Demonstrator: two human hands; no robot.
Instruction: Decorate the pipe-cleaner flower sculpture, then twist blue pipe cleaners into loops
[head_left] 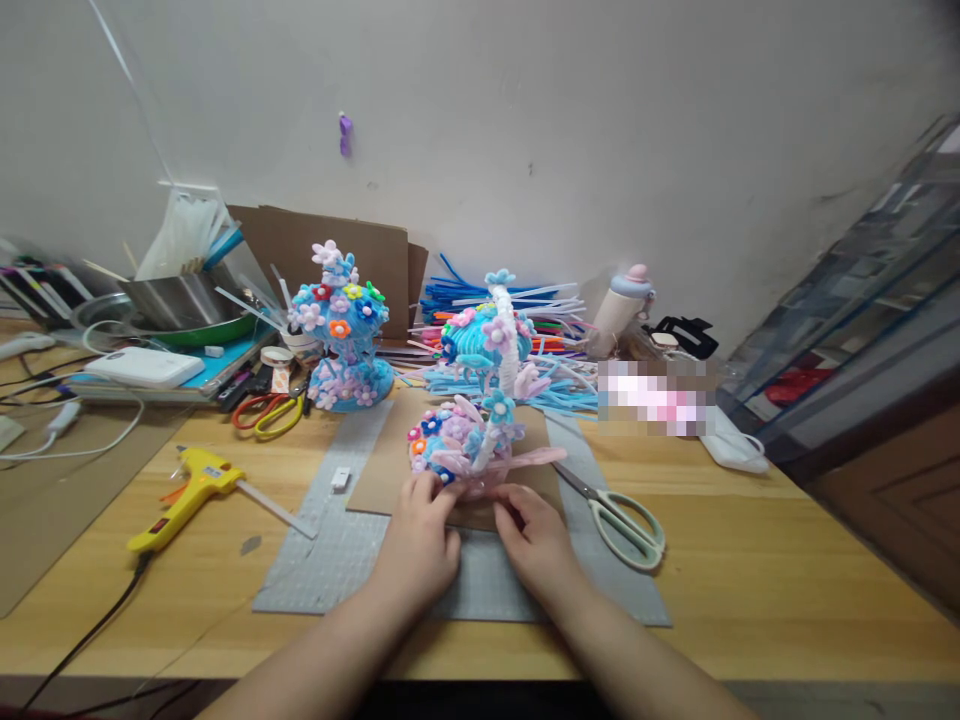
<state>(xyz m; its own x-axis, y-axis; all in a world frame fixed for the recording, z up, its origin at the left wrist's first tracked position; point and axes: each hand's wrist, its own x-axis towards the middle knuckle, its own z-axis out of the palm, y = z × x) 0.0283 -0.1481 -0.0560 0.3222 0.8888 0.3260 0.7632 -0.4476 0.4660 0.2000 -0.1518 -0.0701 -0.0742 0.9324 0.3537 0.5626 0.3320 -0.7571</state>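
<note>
The pipe-cleaner flower piece [466, 447] is seated on a cardboard sheet [375, 470] over the grey cutting mat [337, 560], approx. mid-bench, toward the near edge. The piece is gripped at its near base from both sides: left hand [420, 545] w/ fingertips closed on the left-near rim, right hand [536, 540] w/ fingers curled and pinched on the right-near rim. Both hands are equally close; the piece lies directly ahead of them. Its long axis is approx. vertical, set by the white stem [501, 400]. Scissors [619, 515] lie just right of the right hand; the glue gun [187, 490] lies well apart, toward the left edge.
</note>
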